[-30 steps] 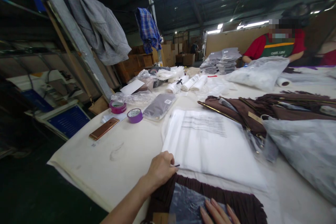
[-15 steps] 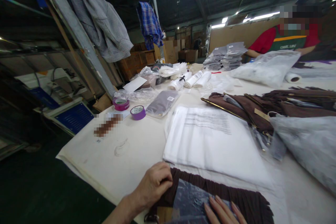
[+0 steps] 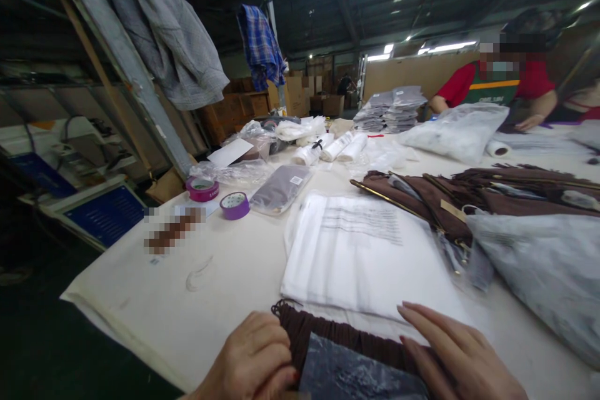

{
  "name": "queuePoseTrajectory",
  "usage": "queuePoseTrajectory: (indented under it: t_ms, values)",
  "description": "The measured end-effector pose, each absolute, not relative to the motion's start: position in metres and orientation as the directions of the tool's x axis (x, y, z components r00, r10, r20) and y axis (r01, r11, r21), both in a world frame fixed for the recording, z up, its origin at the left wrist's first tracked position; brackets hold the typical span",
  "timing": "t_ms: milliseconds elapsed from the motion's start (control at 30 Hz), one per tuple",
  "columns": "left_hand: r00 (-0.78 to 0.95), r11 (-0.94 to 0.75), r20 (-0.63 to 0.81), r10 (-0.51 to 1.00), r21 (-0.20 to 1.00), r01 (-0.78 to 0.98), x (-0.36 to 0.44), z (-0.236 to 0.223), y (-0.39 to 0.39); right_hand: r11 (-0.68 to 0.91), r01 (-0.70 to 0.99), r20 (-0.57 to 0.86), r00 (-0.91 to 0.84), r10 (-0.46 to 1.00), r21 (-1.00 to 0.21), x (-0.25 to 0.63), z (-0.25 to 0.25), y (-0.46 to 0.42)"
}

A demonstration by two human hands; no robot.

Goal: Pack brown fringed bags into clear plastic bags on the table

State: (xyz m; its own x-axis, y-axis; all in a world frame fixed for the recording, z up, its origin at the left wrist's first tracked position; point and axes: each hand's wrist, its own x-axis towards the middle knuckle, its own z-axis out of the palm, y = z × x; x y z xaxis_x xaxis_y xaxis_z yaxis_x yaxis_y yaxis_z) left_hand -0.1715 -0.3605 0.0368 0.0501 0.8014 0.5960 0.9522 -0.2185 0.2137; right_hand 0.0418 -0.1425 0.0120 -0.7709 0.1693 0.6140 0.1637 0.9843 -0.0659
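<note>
A dark brown fringed fabric piece [image 3: 347, 342] lies at the bottom edge of the view, its lower part out of frame. On top of it rests a clear plastic pouch [image 3: 356, 372] with a dark look. At the piece's left edge my left hand [image 3: 255, 356] is closed, its curled fingers gripping the fabric. My right hand [image 3: 462, 353] is open over the right end of the fringe, fingers stretched out and pointing left. Just beyond both hands is a stack of white plastic bags [image 3: 360, 256] with printed lines.
More brown fringed pieces with gold-coloured bars [image 3: 417, 197] lie at the right, beside a large translucent bag [image 3: 544, 269]. Purple tape rolls [image 3: 235, 206] and a grey packed item [image 3: 281, 189] sit to the left. Across the table a co-worker [image 3: 494, 87] stands behind another bag.
My right hand has lifted off the pouch and moved right to the fringe's end. My left hand stays at the left edge, its fingers curled. The view has turned slightly right.
</note>
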Motion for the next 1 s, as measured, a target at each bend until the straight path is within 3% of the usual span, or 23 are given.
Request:
queuePoseTrajectory:
  t_ms: [100, 233, 367, 600, 867, 1000]
  values:
    - [-0.185, -0.041, 0.485, 0.855, 0.419, 0.907, -0.189, 0.051, -0.323, 0.936, 0.195, 0.369, -0.880, 0.298, -0.291, 0.011, 0.018, -0.115]
    - [-0.159, 0.054, 0.201, 0.966, 0.448, 0.892, -0.213, 0.031, -0.265, 0.904, 0.281, 0.036, -0.951, 0.308, -0.322, -0.025, 0.008, -0.093]
    - [-0.088, 0.085, -0.007, 0.996, 0.344, 0.935, -0.221, 0.006, -0.239, 0.916, 0.273, 0.016, -0.957, 0.291, -0.292, -0.035, -0.001, -0.085]
    - [-0.110, 0.114, -0.032, 0.993, 0.354, 0.928, -0.222, 0.010, -0.242, 0.918, 0.208, 0.017, -0.974, 0.227, -0.337, -0.034, -0.004, -0.077]
    - [0.010, -0.009, -0.008, 1.000, 0.111, 0.994, -0.202, 0.015, -0.238, 0.891, 0.198, -0.048, -0.980, 0.195, -0.409, -0.037, 0.005, -0.072]
    - [0.113, -0.112, -0.005, 0.994, 0.060, 0.992, -0.200, 0.015, -0.233, 0.877, 0.212, -0.067, -0.977, 0.203, -0.430, -0.038, 0.009, -0.073]
